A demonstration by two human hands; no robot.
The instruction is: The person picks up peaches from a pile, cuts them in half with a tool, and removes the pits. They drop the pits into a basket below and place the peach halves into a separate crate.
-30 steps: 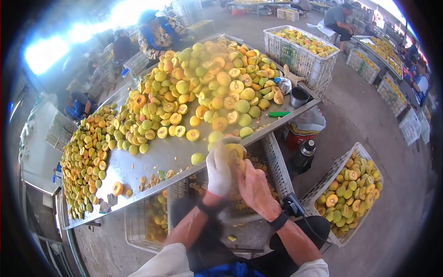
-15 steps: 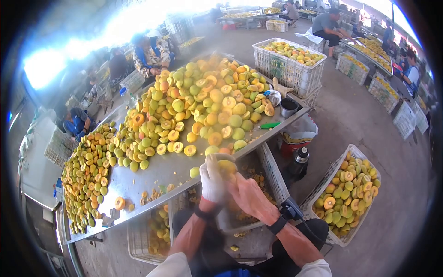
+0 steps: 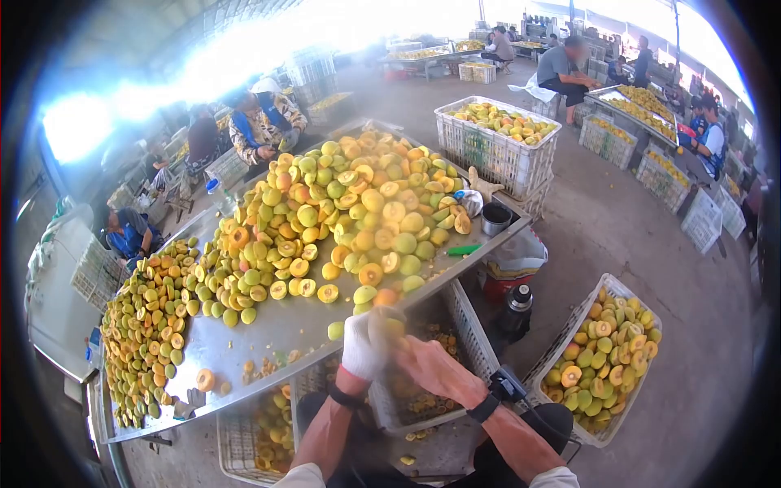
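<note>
My left hand (image 3: 365, 346), in a white glove, is closed around a blurred yellow fruit (image 3: 386, 325) at the front edge of the metal table (image 3: 244, 329). Bare and close beside it, my right hand (image 3: 431, 366) has its fingers pressed together at the fruit; what they grip is smeared by motion. Halved and whole yellow-green fruits (image 3: 309, 215) are heaped on the table. A green-handled tool (image 3: 464, 250) lies near the right edge, by a metal cup (image 3: 496, 218).
Below the table stand crates (image 3: 476, 329) with fruit pieces. A crate of fruit (image 3: 602, 358) is at the right, near a black thermos (image 3: 517, 305). Another full crate (image 3: 496, 146) stands behind the table. Across the table sits a person (image 3: 264, 126); others work farther back.
The view has shifted slightly, so the table and crates appear lower left. Both hands remain together at the fruit. The person across the table has moved their arms apart.
</note>
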